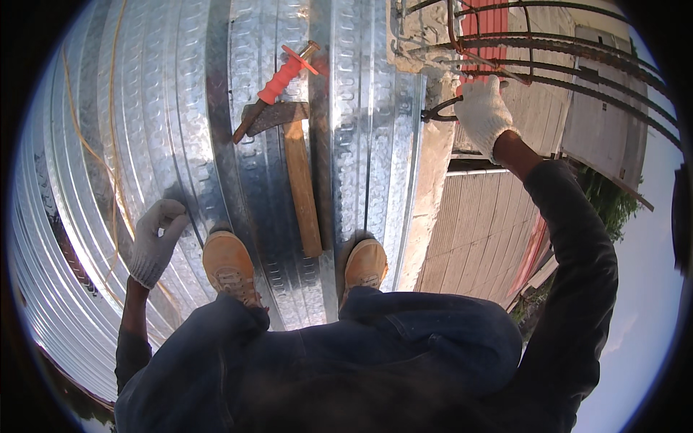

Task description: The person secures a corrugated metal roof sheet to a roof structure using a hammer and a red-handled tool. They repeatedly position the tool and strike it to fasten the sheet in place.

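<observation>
Toward the upper right of the frame, the right hand (485, 110), in a white knit glove, is closed around the end of a dark forked metal piece (441, 107), whose other end points left over the rim of a pale concrete edge (432, 177). Just above that glove, several ribbed steel bars (556, 41) run out to the right, crossed by thinner ties, with a red panel (485, 25) behind them. At the lower left of the frame, the left hand (155, 242), gloved the same way, is half curled, its thumb near its forefinger; I cannot tell whether anything sits between the fingertips or whether they touch the ribbed metal decking (173, 108) beneath. Thin tan wire (112, 144) trails down the decking at the left of the frame. Upper center, a chisel with a red grip (281, 81) lies tilted, its dark lower end beside the head of a hammer (302, 189), whose wooden handle points down the frame. Below and to either side of that handle stand 2 tan shoes (229, 261), toes up the frame, under blue jeans (433, 317). Right of the concrete edge, ridged boards (469, 238) show lower down.
</observation>
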`<action>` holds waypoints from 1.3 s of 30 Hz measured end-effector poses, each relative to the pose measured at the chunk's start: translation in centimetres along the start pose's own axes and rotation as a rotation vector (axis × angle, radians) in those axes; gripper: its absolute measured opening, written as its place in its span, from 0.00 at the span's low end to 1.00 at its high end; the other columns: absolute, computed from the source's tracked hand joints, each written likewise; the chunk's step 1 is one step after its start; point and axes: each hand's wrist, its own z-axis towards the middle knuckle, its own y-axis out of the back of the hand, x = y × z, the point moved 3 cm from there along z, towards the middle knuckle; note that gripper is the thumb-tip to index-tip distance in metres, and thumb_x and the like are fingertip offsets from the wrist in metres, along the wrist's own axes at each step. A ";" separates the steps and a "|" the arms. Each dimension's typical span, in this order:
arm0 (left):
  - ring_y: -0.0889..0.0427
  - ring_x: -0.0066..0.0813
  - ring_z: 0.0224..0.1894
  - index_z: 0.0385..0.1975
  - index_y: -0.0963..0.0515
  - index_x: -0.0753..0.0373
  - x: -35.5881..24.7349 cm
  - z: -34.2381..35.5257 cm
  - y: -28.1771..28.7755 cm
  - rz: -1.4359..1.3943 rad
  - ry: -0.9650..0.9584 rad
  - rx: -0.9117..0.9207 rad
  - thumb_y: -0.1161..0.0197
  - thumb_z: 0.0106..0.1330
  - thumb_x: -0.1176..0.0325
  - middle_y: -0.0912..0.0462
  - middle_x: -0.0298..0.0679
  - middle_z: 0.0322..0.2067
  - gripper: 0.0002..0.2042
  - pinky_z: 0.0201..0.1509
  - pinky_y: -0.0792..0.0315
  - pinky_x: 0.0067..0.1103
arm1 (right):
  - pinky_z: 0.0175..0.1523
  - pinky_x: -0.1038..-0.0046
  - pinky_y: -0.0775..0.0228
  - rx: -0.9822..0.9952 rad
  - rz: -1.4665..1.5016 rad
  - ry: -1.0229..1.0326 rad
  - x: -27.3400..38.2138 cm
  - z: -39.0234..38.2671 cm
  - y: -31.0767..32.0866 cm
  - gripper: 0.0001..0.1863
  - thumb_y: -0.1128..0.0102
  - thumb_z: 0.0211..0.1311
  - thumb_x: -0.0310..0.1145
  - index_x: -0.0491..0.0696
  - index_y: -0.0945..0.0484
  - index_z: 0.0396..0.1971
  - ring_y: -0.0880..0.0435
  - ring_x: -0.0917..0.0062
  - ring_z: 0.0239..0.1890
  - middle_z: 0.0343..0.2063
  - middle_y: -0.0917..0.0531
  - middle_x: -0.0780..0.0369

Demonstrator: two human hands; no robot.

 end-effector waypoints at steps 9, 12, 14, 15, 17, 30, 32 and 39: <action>0.18 0.19 0.38 0.44 0.15 0.66 0.2 0.7 -0.1 -0.007 -0.006 0.001 0.30 0.74 0.74 0.13 0.33 0.39 0.05 0.47 0.22 0.23 | 0.63 0.54 0.25 -0.030 -0.028 0.074 -1.1 2.0 0.6 0.11 0.29 0.70 0.35 0.51 0.08 0.48 0.11 0.64 0.57 0.49 0.10 0.58; 0.19 0.19 0.37 0.43 0.15 0.66 0.1 0.7 0.0 -0.011 -0.001 0.007 0.30 0.74 0.74 0.13 0.32 0.38 0.04 0.46 0.23 0.22 | 0.59 0.59 0.22 -0.171 0.044 0.098 -1.6 1.9 0.2 0.12 0.28 0.69 0.34 0.50 0.09 0.49 0.08 0.64 0.53 0.45 0.08 0.57; 0.19 0.18 0.37 0.43 0.15 0.65 0.1 0.6 0.3 -0.009 0.002 0.006 0.30 0.74 0.74 0.14 0.32 0.38 0.04 0.46 0.23 0.22 | 0.56 0.59 0.20 -0.138 0.126 0.123 -1.9 2.0 0.6 0.12 0.27 0.68 0.33 0.50 0.09 0.49 0.06 0.64 0.50 0.42 0.08 0.57; 0.19 0.18 0.37 0.43 0.15 0.65 0.4 0.7 0.1 -0.014 -0.002 0.009 0.30 0.74 0.74 0.14 0.32 0.38 0.04 0.46 0.23 0.22 | 0.54 0.58 0.18 -0.156 0.098 0.123 -1.9 1.9 0.4 0.12 0.28 0.69 0.34 0.49 0.10 0.49 0.05 0.63 0.47 0.41 0.08 0.56; 0.19 0.18 0.37 0.43 0.15 0.65 0.6 0.9 -0.2 -0.015 -0.003 0.014 0.31 0.75 0.74 0.14 0.31 0.38 0.03 0.46 0.23 0.22 | 0.50 0.55 0.16 -0.194 0.043 0.123 -1.9 1.8 0.0 0.12 0.30 0.72 0.35 0.47 0.10 0.50 0.04 0.61 0.43 0.39 0.08 0.56; 0.18 0.18 0.38 0.44 0.16 0.63 0.2 0.7 -0.4 -0.009 0.036 -0.004 0.32 0.76 0.71 0.13 0.30 0.37 0.04 0.47 0.24 0.22 | 0.41 0.60 0.14 -0.208 0.478 0.018 -0.4 -0.9 -5.8 0.11 0.35 0.77 0.33 0.42 0.19 0.51 0.06 0.59 0.41 0.39 0.10 0.53; 0.18 0.18 0.38 0.44 0.16 0.63 0.3 0.8 -0.5 0.002 0.035 -0.007 0.32 0.76 0.71 0.13 0.30 0.37 0.04 0.47 0.24 0.22 | 0.38 0.62 0.16 -0.129 0.742 -0.004 -0.5 -1.6 -7.7 0.09 0.35 0.76 0.30 0.43 0.22 0.48 0.07 0.63 0.38 0.36 0.12 0.55; 0.19 0.18 0.38 0.44 0.16 0.61 0.8 0.7 -0.6 0.003 0.028 -0.027 0.32 0.76 0.70 0.14 0.29 0.37 0.04 0.47 0.25 0.23 | 0.38 0.66 0.25 0.342 1.765 -0.162 2.9 -3.8 -9.9 0.06 0.40 0.75 0.29 0.47 0.28 0.45 0.20 0.79 0.30 0.31 0.22 0.62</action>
